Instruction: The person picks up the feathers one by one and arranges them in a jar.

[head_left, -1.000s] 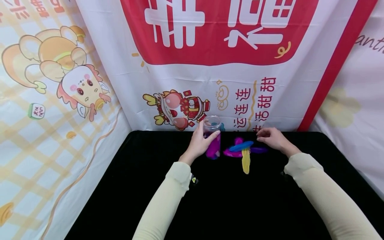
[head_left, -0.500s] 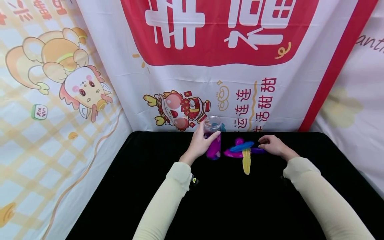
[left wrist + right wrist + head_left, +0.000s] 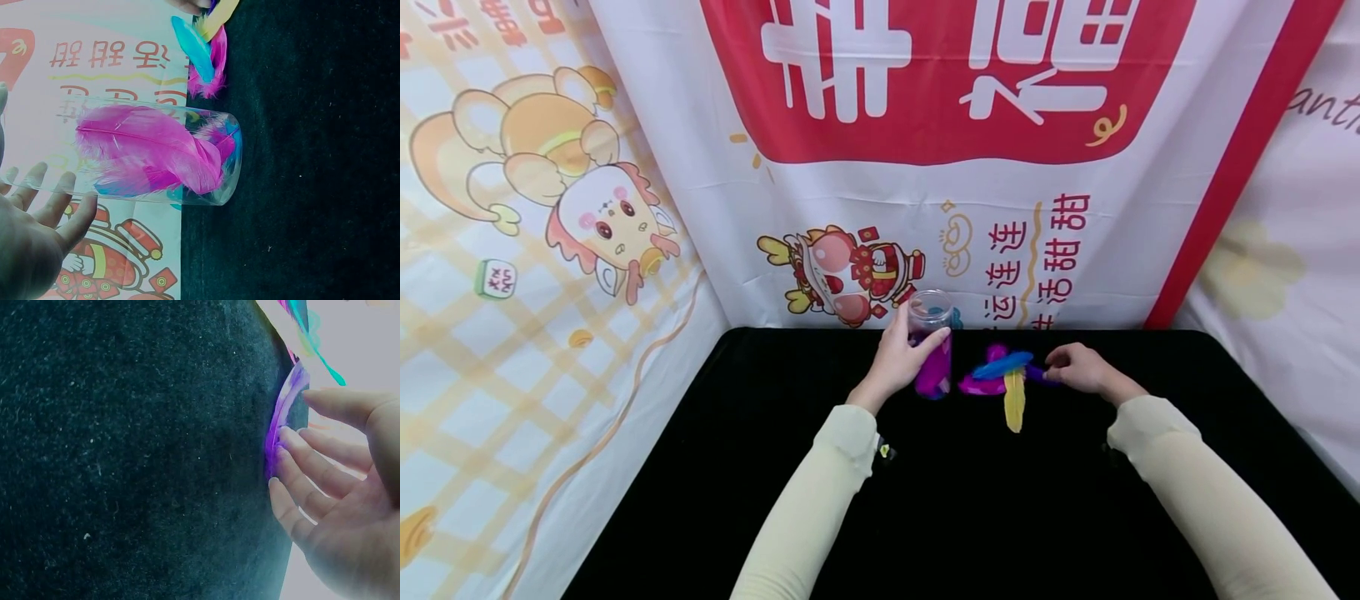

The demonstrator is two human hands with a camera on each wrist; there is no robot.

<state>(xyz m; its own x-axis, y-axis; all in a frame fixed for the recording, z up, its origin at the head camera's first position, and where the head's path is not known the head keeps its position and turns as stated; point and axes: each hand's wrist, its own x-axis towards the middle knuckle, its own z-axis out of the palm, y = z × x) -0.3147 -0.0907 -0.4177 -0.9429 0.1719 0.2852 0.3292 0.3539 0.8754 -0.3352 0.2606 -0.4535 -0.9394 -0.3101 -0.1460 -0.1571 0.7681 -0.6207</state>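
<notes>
My left hand [image 3: 898,358] grips a clear plastic jar [image 3: 931,310], fingers and thumb round its side. Magenta and blue feathers [image 3: 150,144] lie inside the jar. To its right on the black table is a small loose pile: a blue feather [image 3: 1003,365], a yellow feather [image 3: 1014,402], magenta feathers [image 3: 981,386] and a purple feather [image 3: 1036,372]. My right hand [image 3: 1084,369] is at the purple feather; in the right wrist view its fingertips [image 3: 279,453] touch the feather's edge, while the thumb stands apart from them.
The black table [image 3: 970,517] ends at the back against a white and red printed banner [image 3: 925,179]. Another printed cloth [image 3: 542,350] hangs along the left side, and a pale one [image 3: 1292,275] along the right.
My right hand has come down and slightly left, from beside the pile onto the purple feather. The left hand and jar have stayed in place.
</notes>
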